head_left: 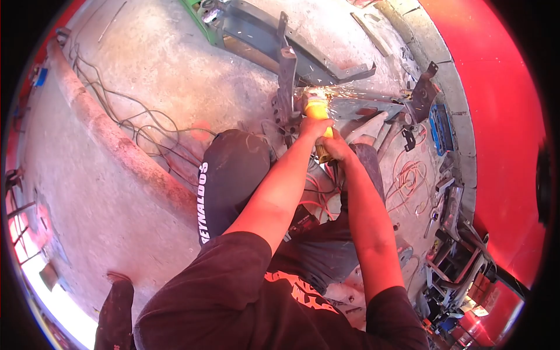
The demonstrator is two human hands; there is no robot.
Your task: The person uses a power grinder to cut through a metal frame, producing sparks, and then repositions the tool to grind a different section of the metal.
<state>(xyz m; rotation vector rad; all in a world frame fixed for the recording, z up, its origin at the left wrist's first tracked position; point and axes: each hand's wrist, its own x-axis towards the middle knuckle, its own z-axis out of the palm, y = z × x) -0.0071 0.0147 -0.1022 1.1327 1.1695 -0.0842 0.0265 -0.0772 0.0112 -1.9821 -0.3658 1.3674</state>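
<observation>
Both my hands are closed around a yellow angle grinder (318, 109). My left hand (315, 128) wraps the body behind the grinder's head. Just behind it, my right hand (336, 146) grips the rear of the tool. Bright sparks stream to the right from the grinder's front end, where it meets a metal piece; glare hides the disc and the exact contact point. An upright metal bracket (286, 84) stands left of the grinder head. Beyond the tool lies a long dark metal beam (256, 29) with bent ends.
Black cables (137, 119) trail over the concrete floor on the left, beside a long rusty pipe (116, 137). On the right are a coiled orange cord (410, 178), a blue metal object (441, 129), a concrete curb (458, 87) and a heap of metal parts (458, 268).
</observation>
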